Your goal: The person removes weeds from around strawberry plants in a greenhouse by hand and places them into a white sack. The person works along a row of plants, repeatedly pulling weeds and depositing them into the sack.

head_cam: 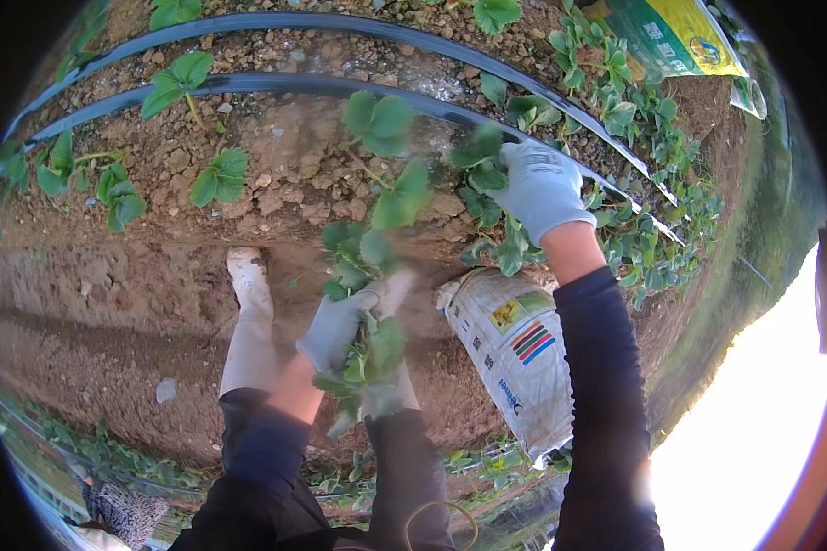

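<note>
My left hand [338, 327], in a pale knit glove, holds a loose bunch of strawberry plants [379, 351] over the furrow. Their leaves spread above and below the fist, partly blurred. To the right, my right hand [537, 182] wears a matching glove and reaches onto the raised soil bed. It touches or lies close against strawberry leaves [486, 175] beside the nearer black drip tape [413, 102]. Its fingertips are hidden, and a small dark thing shows at its upper edge, too unclear to name.
A white printed sack [503, 351] lies in the furrow by my right arm. My boots [251, 310] stand in it. Strawberry plants [220, 178] grow along the bed, under a second drip tape [331, 22]. A green-yellow bag [668, 38] lies far right; another person [127, 510] is at lower left.
</note>
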Available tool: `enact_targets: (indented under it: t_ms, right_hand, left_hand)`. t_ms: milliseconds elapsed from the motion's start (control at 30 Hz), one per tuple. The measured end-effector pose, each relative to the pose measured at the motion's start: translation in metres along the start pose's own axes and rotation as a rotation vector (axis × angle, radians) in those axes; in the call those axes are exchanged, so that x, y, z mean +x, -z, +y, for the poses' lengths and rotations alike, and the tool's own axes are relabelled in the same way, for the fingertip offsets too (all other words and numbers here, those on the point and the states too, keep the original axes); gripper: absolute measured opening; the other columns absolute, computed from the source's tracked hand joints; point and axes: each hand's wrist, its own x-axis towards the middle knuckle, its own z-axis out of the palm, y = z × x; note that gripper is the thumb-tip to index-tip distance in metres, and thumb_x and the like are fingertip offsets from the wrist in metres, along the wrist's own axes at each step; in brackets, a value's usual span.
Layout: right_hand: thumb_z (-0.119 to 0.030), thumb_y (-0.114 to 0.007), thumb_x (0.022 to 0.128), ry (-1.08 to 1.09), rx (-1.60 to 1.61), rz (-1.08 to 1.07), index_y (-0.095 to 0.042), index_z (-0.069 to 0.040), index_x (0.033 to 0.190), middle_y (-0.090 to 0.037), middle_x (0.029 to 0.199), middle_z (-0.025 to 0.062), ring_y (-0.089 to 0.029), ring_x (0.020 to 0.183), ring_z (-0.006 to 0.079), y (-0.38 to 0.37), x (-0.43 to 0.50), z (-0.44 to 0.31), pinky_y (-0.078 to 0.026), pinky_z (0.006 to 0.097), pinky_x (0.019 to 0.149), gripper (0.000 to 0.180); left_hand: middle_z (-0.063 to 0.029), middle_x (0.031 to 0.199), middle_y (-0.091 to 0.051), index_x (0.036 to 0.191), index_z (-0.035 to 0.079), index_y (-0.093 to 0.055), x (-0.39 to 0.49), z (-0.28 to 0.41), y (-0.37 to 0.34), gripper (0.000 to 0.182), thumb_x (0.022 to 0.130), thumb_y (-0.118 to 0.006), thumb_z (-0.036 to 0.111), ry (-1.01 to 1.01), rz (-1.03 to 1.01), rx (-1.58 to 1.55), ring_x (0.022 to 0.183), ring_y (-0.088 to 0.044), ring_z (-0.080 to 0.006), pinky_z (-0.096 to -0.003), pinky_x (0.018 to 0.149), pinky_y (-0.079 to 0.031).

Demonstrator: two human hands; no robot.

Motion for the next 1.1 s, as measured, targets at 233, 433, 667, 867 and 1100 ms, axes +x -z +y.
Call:
enact_targets:
  t_ms: [233,433,667,867,1100]
  right_hand:
    - [-0.054,-0.054,0.089,-0.173,0.16,0.22,-0.072,-0.012,0.1,-0.071,0.096,0.0132,-0.067,0.089,0.0333,-0.034,0.02,0.015,-0.053,0.0412,0.079,0.047]
    - [-0.026,-0.068,0.09,-0.424,1.303,0.326,-0.07,0.002,0.099,-0.072,0.081,0.0067,-0.061,0.064,0.0105,-0.086,0.021,0.043,-0.048,0.025,0.062,0.029]
    - [-0.018,-0.072,0.089,-0.572,1.61,0.478,-0.069,0.005,0.093,-0.072,0.081,0.0084,-0.055,0.059,0.0075,-0.092,0.007,0.03,-0.043,0.0216,0.054,0.023]
    - [-0.047,-0.063,0.09,-0.355,0.355,0.389,-0.071,-0.009,0.103,-0.072,0.084,0.0061,-0.063,0.069,0.0181,-0.057,0.015,0.01,-0.051,0.0327,0.07,0.041]
    - [-0.029,-0.072,0.083,0.411,-0.045,0.985,-0.071,-0.008,0.099,-0.069,0.083,0.0079,-0.065,0.07,0.0193,0.006,0.025,-0.062,-0.051,0.0306,0.065,0.026]
  left_hand:
    - [0.0037,0.07,-0.053,0.101,0.002,-0.062,-0.001,0.003,0.01,0.014,0.091,-0.064,0.012,-0.003,-0.011,-0.03,0.058,-0.048,-0.0049,-0.0212,0.05,-0.038]
    - [0.0031,0.067,-0.051,0.1,0.002,-0.062,-0.001,0.008,0.013,0.013,0.091,-0.063,0.011,-0.021,0.011,-0.012,0.055,-0.045,-0.0055,-0.0219,0.049,-0.038]
    - [0.0038,0.07,-0.051,0.102,0.002,-0.06,-0.009,0.016,0.029,0.014,0.09,-0.06,0.008,-0.026,0.028,-0.094,0.057,-0.045,-0.0044,-0.0221,0.049,-0.037]
    - [0.0045,0.071,-0.05,0.1,0.004,-0.06,-0.016,0.017,0.052,0.01,0.091,-0.058,0.008,-0.045,0.021,-0.175,0.058,-0.044,-0.0039,-0.0217,0.049,-0.036]
    - [0.0042,0.067,-0.051,0.098,0.004,-0.062,-0.019,0.026,0.044,0.012,0.092,-0.063,0.014,0.002,0.049,-0.224,0.056,-0.046,-0.0047,-0.0217,0.05,-0.036]
